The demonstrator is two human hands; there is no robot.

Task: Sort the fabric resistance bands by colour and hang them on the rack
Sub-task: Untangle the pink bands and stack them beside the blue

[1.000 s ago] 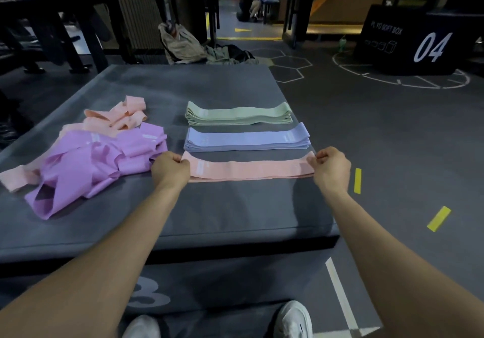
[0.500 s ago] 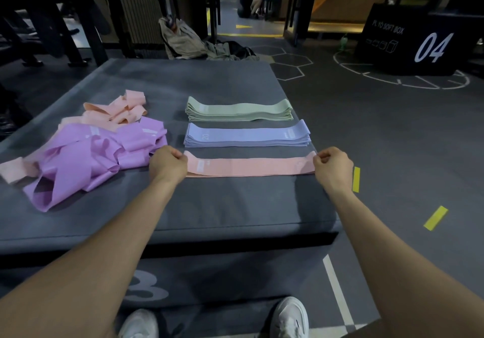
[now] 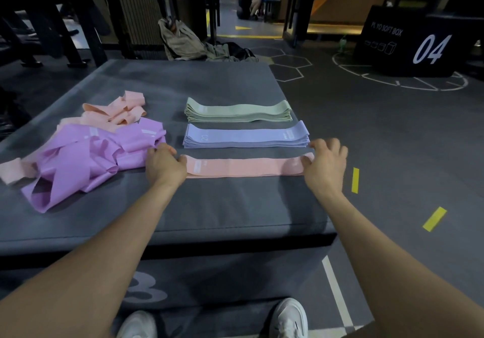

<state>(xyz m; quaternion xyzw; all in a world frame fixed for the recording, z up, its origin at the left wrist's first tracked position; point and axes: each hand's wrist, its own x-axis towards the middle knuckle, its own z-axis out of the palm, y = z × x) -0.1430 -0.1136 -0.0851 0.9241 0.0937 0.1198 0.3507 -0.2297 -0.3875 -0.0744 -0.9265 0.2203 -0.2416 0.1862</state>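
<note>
Pink band point(image 3: 246, 167) laid flat across the middle of the frame, a hand at each end.
The left hand point(image 3: 163, 166) pinches its left end with curled fingers; the right hand point(image 3: 326, 162) rests loose on the right end, fingers half spread, gripping nothing. Just above lie a blue stack point(image 3: 246, 136) and a green stack point(image 3: 238, 112), all on the grey mat point(image 3: 209, 206). At centre left sits an unsorted heap of purple bands point(image 3: 86, 159) and peach bands point(image 3: 115, 109).
</note>
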